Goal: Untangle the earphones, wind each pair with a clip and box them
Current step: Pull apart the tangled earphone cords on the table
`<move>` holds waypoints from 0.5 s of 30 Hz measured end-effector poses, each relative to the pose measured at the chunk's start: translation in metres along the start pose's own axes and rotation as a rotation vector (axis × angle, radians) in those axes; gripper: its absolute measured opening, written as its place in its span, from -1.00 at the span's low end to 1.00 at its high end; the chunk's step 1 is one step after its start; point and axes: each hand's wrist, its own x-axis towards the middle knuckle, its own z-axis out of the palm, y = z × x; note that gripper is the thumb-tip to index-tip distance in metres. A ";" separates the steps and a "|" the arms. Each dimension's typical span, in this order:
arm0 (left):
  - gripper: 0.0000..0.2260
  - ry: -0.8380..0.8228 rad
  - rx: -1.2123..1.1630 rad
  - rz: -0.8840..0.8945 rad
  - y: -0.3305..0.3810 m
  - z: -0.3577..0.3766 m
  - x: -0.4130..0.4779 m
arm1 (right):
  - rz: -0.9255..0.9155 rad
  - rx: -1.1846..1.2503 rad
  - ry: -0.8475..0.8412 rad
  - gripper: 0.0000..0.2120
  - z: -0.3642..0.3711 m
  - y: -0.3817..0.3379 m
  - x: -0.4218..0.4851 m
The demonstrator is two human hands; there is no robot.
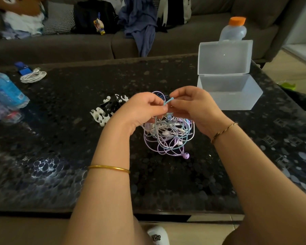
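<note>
A tangle of earphones point(168, 135) in purple, light blue and white hangs over the dark table point(78, 138), its lower loops and a purple earbud touching the top. My left hand point(141, 110) and my right hand point(191, 105) meet above the tangle. Both pinch a light blue cord end point(168, 100) between fingertips. A heap of black and white winding clips point(108, 108) lies just left of my left hand. The clear plastic box point(228, 92) stands at the right with its lid raised.
A coiled white cable point(33, 76) with a blue item lies at the far left. A blue-labelled bottle point(5, 91) lies at the left edge. An orange-capped bottle point(234, 30) stands behind the box. A grey sofa with bags and clothes runs behind the table.
</note>
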 end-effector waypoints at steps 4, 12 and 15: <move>-0.87 0.057 0.008 0.036 0.004 0.001 -0.002 | 0.055 0.046 -0.028 -0.86 0.005 -0.001 0.000; -0.90 0.142 0.059 -0.001 0.006 -0.003 -0.006 | 0.022 -0.240 0.014 -0.57 0.005 0.004 0.002; -0.88 0.144 0.063 -0.008 0.007 -0.009 -0.009 | 0.037 -0.262 0.192 -0.75 -0.003 0.009 0.007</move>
